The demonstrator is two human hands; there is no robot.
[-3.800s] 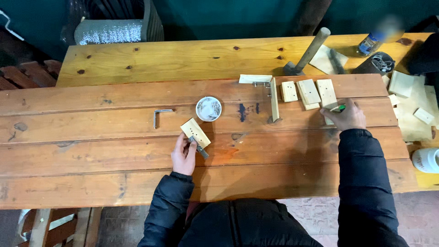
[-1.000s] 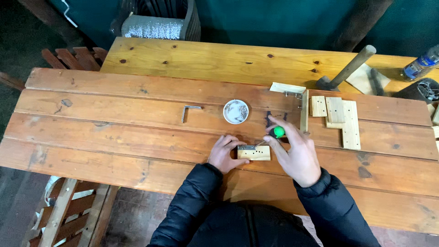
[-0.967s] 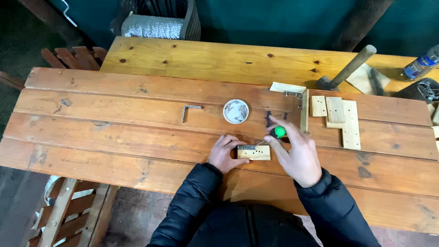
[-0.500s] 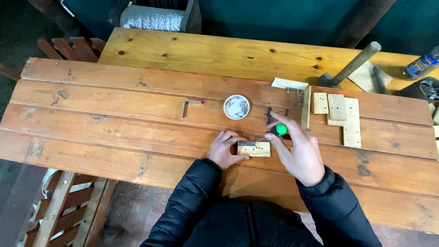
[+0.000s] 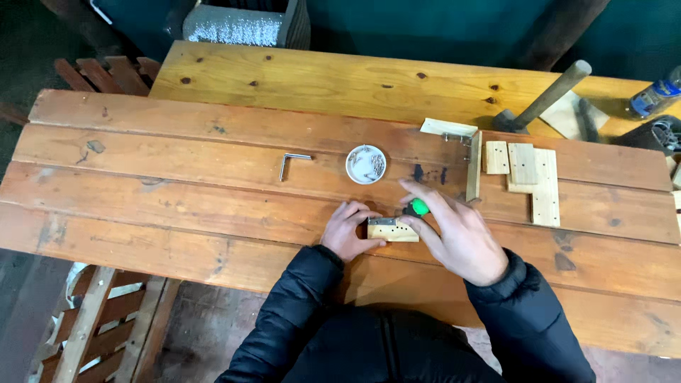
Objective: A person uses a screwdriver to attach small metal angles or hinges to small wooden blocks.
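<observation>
A small pale wooden block [image 5: 394,230] with a metal plate and drilled holes lies on the plank table [image 5: 177,206] in front of me. My left hand [image 5: 349,232] presses against its left end and holds it steady. My right hand [image 5: 455,234] grips a green-handled screwdriver [image 5: 418,208], whose tip end points down at the block. A small white dish [image 5: 366,164] of screws sits just beyond my hands.
An L-shaped hex key [image 5: 289,163] lies left of the dish. Several flat wooden pieces [image 5: 528,174] and a joined L-shaped wooden piece [image 5: 461,145] lie at the right. A hammer [image 5: 543,99] and a bottle [image 5: 656,96] rest on the far table.
My right hand came from the wooden pieces at the right to the block with the green screwdriver. The block now lies flat and level under both hands.
</observation>
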